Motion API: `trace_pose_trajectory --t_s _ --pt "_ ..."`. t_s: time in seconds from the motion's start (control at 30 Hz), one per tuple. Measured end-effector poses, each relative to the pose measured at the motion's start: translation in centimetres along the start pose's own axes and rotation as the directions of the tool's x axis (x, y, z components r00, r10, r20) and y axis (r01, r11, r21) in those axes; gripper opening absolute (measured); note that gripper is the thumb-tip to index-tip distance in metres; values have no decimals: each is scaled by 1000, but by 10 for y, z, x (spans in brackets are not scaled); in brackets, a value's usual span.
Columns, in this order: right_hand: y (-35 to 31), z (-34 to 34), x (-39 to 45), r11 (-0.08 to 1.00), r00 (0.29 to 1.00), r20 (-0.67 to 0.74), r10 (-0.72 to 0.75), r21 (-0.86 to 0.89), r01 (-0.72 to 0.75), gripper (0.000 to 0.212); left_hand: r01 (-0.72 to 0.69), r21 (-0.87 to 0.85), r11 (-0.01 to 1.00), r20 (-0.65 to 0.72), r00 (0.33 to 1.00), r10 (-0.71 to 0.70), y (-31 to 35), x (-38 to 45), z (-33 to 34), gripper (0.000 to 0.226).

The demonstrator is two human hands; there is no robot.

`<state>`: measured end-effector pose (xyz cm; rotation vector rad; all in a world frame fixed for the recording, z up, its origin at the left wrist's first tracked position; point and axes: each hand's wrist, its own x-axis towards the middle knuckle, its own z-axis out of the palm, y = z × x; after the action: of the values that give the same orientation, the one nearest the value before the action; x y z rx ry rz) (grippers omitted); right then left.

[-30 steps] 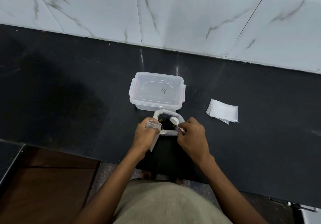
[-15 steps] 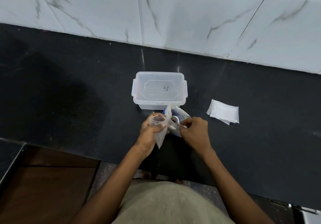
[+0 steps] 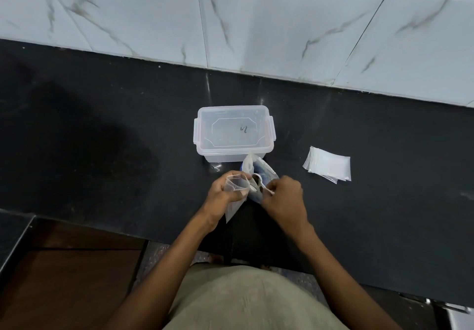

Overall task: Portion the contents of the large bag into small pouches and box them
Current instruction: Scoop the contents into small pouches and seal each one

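Note:
My left hand (image 3: 222,193) holds a small clear pouch (image 3: 237,185) with its mouth open. My right hand (image 3: 284,199) pinches the handle of a white plastic spoon (image 3: 259,182) whose bowl carries a dark load, just right of the pouch mouth. The large white-and-blue bag (image 3: 257,169) leans between my hands and the box, partly hidden by them. A clear plastic box (image 3: 234,133) stands open on the black counter just beyond the bag, with nothing but a small dark mark inside.
A stack of several empty small pouches (image 3: 328,163) lies flat to the right of the box. The black counter (image 3: 102,137) runs to a marble-tiled wall (image 3: 256,22) behind. Its front edge is near my body, with a brown floor at lower left.
The spoon has come out of the large bag and moved left toward the pouch mouth. The bag has tipped over so its opening no longer faces up. My left hand lifted the pouch slightly.

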<state>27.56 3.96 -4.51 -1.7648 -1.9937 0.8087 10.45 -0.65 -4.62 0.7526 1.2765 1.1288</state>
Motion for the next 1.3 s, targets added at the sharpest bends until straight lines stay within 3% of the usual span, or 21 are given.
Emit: trace_pose_trajectory --t_s 0.1,0.17,0.3,0.4,0.57,0.7,0.77,0.87,0.93,1.07,1.17,1.3 --pt "-10 0 -4 998 994 91 -63 32 61 29 23 -16 1000 -35 999 -23 0 2 -1 31" --pt "-10 -10 3 969 983 178 54 230 -95 18 41 -8 999 -38 998 -41 1 3 -2 33" --pt "-2 -19 14 655 848 389 361 541 -527 11 82 -20 996 -25 996 -82 1 6 -6 31" --pt "-3 -19 16 495 776 443 450 600 -629 7 96 -16 995 -31 995 -96 0 6 -6 31" --pt "1 -28 18 389 719 490 492 615 -686 7 102 4 995 -49 994 -102 -4 4 -12 30" --pt "0 -40 17 380 721 500 479 623 -684 8 45 90 995 -88 995 -37 -3 1 -11 31" --pt "-4 -46 14 385 738 499 454 637 -668 11 -36 249 968 -181 980 83 -2 0 -10 32" --pt "-15 -57 10 412 772 489 407 656 -633 17 -189 555 810 -241 895 374 -2 -2 -9 36" --pt "-26 -63 6 436 794 481 373 664 -607 19 -244 637 732 -222 850 477 3 -5 -7 36" --pt "-53 -71 -3 487 845 469 256 693 -532 11 -290 665 688 -200 818 539 10 -7 -1 34" --pt "-70 -72 -11 528 884 423 198 714 -460 7 -295 639 711 -220 815 536 12 -4 4 32" --pt "-80 -66 -22 728 949 277 149 619 -295 13 -324 591 739 -228 812 538 18 -3 7 38"
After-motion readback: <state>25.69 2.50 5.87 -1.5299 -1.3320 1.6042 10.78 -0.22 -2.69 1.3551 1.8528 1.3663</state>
